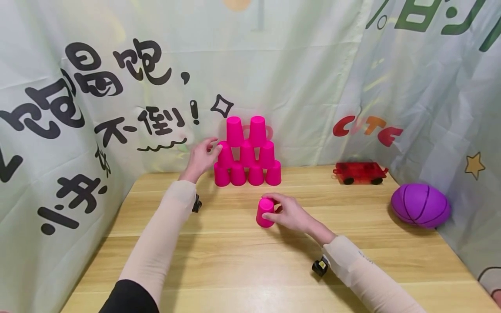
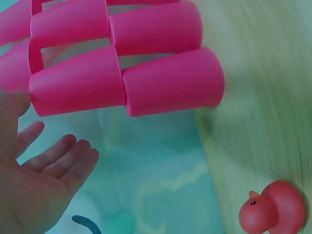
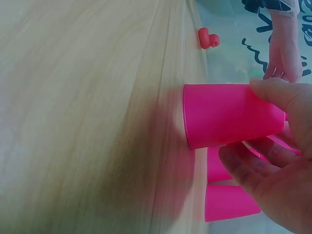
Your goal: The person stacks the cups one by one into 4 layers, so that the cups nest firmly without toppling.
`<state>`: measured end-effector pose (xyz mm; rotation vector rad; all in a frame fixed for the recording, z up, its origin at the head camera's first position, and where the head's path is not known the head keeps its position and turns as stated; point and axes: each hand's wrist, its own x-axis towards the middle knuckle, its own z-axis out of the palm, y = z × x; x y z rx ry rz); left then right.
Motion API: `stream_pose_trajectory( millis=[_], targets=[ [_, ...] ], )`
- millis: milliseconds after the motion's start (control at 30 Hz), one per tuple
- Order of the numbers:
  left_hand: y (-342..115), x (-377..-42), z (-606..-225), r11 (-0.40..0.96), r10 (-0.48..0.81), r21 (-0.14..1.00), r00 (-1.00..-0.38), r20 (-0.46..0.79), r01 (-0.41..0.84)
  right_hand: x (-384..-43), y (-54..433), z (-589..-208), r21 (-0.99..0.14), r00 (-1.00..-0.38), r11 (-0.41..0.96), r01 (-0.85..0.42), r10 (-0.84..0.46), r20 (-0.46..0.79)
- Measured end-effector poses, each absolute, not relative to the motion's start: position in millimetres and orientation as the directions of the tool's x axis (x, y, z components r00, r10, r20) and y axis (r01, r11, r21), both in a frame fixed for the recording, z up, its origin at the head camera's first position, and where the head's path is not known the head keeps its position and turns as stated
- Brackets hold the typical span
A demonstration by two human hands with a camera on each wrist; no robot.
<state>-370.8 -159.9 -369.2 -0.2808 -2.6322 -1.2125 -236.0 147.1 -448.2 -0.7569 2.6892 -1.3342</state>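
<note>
Upside-down pink cups make a three-row pyramid (image 1: 246, 154) at the back of the table, its top row two cups wide. Beside its left side is my left hand (image 1: 201, 158), fingers extended and holding nothing. In the left wrist view, the thumb of that hand (image 2: 44, 180) is right at the edge of a middle-row cup (image 2: 78, 83). My right hand (image 1: 289, 213) grips a separate pink cup (image 1: 266, 206) in front of the pyramid, mouth down. The right wrist view shows thumb and fingers on opposite sides of this cup (image 3: 224, 114), its rim close to the tabletop.
A red toy wagon (image 1: 362, 172) stands at the back right of the wooden table (image 1: 235, 256), and a purple ball (image 1: 420, 205) lies near the right edge. A red toy duck (image 2: 273, 209) sits left of the pyramid. Printed cloth (image 1: 289, 82) hangs close behind.
</note>
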Motion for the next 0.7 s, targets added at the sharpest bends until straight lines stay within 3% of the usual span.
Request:
stream_pose_trajectory(
  millis=[533,700],
  targets=[
    [-155.1,-371.3,-368.6,0.615,0.048,0.766,-0.978,0.201,0.187,-236.5,148.0,-450.0,-0.758,-0.871,0.501,-0.418,-0.458,0.177],
    [-154.6,-372.3,-368.5,0.614,0.051,0.767,-0.978,0.200,0.189,-235.8,149.0,-455.3,-0.760,-0.877,0.525,-0.382,-0.465,0.120]
  ],
)
